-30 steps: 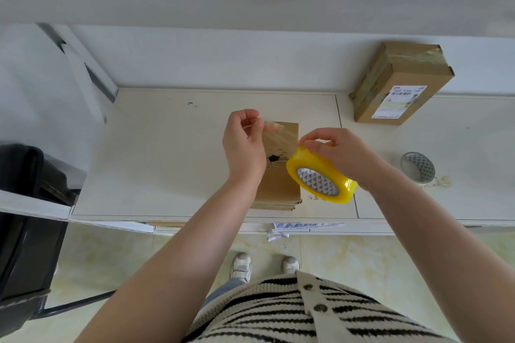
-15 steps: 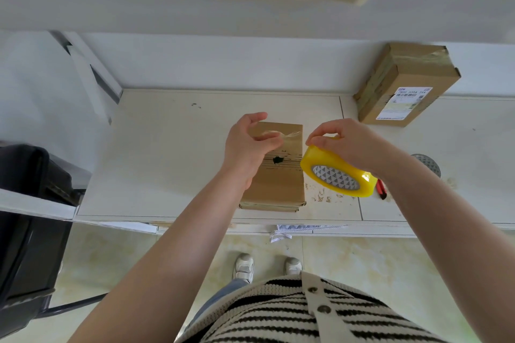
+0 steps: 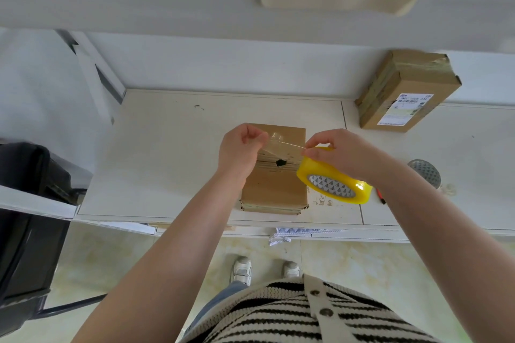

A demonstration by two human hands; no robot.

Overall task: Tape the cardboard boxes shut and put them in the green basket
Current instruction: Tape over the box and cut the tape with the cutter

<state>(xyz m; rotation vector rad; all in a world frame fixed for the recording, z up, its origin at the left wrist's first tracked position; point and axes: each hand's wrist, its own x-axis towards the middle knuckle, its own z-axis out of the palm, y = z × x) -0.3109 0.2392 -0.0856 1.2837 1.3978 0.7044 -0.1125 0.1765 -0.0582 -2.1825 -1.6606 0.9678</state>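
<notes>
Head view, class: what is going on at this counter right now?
A person stands at a white counter taping a small cardboard box. The right hand grips a yellow tape roll, while the left hand pinches the free end of a clear tape strip stretched above the box. The strip is not yet pressed down. A second, labelled box sits far right. No green basket is visible.

A pale, scuffed tabletop (image 3: pixel 172 164) carries a cardboard box (image 3: pixel 274 189) near its front edge. A second, labelled box (image 3: pixel 404 92) sits far right against the wall. A patterned roll (image 3: pixel 425 175), perhaps tape, lies right, a small red item (image 3: pixel 380 195) beside it.
</notes>
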